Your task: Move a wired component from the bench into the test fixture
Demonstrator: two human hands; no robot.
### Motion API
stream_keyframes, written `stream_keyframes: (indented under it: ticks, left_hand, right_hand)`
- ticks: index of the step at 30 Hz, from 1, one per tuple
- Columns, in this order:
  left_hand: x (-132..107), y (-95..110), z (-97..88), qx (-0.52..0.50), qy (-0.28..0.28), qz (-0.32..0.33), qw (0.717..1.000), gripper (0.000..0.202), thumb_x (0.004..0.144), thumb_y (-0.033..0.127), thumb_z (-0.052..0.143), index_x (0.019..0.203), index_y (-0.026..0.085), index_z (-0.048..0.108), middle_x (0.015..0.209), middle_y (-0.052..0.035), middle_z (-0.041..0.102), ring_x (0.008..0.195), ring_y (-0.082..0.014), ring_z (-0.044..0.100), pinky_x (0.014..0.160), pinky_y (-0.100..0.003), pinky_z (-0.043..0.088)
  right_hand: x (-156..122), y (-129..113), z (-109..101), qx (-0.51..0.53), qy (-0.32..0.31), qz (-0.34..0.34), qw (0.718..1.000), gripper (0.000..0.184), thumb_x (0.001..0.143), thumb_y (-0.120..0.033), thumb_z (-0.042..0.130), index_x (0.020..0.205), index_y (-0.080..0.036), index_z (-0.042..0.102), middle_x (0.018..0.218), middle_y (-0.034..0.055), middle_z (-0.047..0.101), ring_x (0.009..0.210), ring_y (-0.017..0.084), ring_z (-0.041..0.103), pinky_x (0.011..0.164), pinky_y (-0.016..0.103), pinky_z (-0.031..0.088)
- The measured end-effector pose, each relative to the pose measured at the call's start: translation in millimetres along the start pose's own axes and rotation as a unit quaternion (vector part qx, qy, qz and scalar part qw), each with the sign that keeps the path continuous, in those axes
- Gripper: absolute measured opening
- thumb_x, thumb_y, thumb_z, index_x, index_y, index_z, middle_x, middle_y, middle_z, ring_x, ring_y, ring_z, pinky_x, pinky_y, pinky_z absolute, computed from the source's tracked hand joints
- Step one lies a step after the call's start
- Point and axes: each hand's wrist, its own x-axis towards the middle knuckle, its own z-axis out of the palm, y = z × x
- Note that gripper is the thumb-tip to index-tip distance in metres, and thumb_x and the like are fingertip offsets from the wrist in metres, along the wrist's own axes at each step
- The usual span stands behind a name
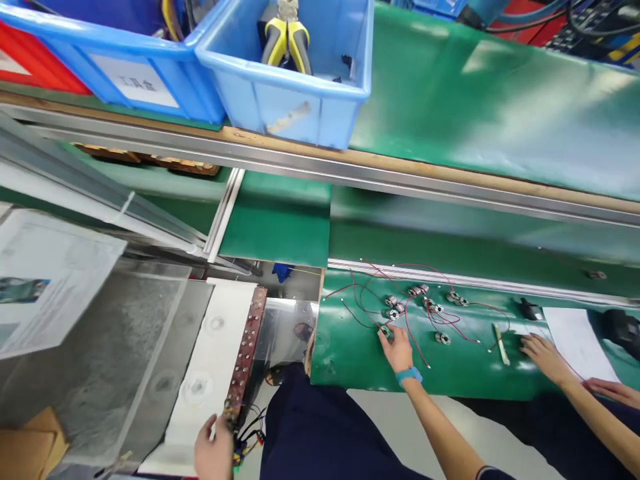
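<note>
My left hand (214,450) is at the bottom edge, fingers closed round the near end of a long brown terminal strip (246,353). The strip lies on a white board (210,360), and coloured wires (246,445) hang from its near end. My right hand (399,347), with a blue wristband (409,375), reaches onto the green mat (350,347). Its fingertips pinch a small metal part with red wires (385,330). Several more such wired parts (425,303) lie scattered just beyond it.
A co-worker's two hands (545,357) rest on the mat at the right, near a white sheet (575,340) and a small tool (501,343). Blue bins (300,100), one holding yellow-handled pliers (286,40), stand on the upper shelf. A printed paper (45,280) lies at the left.
</note>
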Motion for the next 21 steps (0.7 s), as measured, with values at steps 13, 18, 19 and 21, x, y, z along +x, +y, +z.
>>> stream_keyframes:
  ticks: [13, 18, 19, 21]
  left_hand:
    - [-50.1, 121.6, 75.3, -0.208, -0.036, 0.465, 0.86, 0.045, 0.098, 0.038, 0.047, 0.137, 0.016, 0.052, 0.143, -0.0185, 0.057, 0.136, -0.0292, 0.054, 0.115, -0.052, 0.045]
    - [-87.1, 139.1, 59.6, -0.219, 0.083, 0.624, 0.745, 0.074, 0.097, 0.026, 0.056, 0.161, 0.019, 0.019, 0.162, -0.0183, 0.037, 0.153, -0.0292, 0.032, 0.121, -0.053, 0.039]
    - [-89.8, 131.5, 53.1, -0.223, 0.135, 0.628, 0.733, 0.07, 0.096, 0.024, 0.056, 0.158, 0.02, 0.025, 0.157, -0.0175, 0.045, 0.151, -0.0294, 0.036, 0.122, -0.054, 0.038]
    - [-88.6, 102.0, 39.7, -0.238, 0.239, 0.599, 0.727, 0.046, 0.096, 0.018, 0.054, 0.141, 0.022, 0.048, 0.133, -0.0128, 0.065, 0.139, -0.0276, 0.051, 0.121, -0.055, 0.037]
  right_hand:
    - [-13.2, -83.0, -41.3, -0.039, 0.082, -0.393, 0.915, 0.035, 0.092, -0.044, 0.064, 0.117, -0.02, 0.07, 0.11, 0.0119, 0.067, 0.101, 0.023, 0.066, 0.087, 0.038, 0.059]
    - [-64.2, -171.5, -52.9, 0.076, 0.003, -0.553, 0.83, 0.033, 0.086, -0.034, 0.071, 0.116, -0.023, 0.069, 0.109, 0.0118, 0.063, 0.098, 0.022, 0.066, 0.08, 0.035, 0.06]
    - [-78.6, -181.0, -50.7, 0.1, -0.027, -0.584, 0.805, 0.033, 0.085, -0.034, 0.071, 0.116, -0.024, 0.068, 0.108, 0.0116, 0.063, 0.097, 0.022, 0.066, 0.078, 0.035, 0.06]
    - [-105.0, -191.4, -41.5, 0.146, -0.072, -0.641, 0.75, 0.035, 0.082, -0.032, 0.072, 0.116, -0.026, 0.068, 0.106, 0.0107, 0.063, 0.094, 0.023, 0.066, 0.076, 0.035, 0.06]
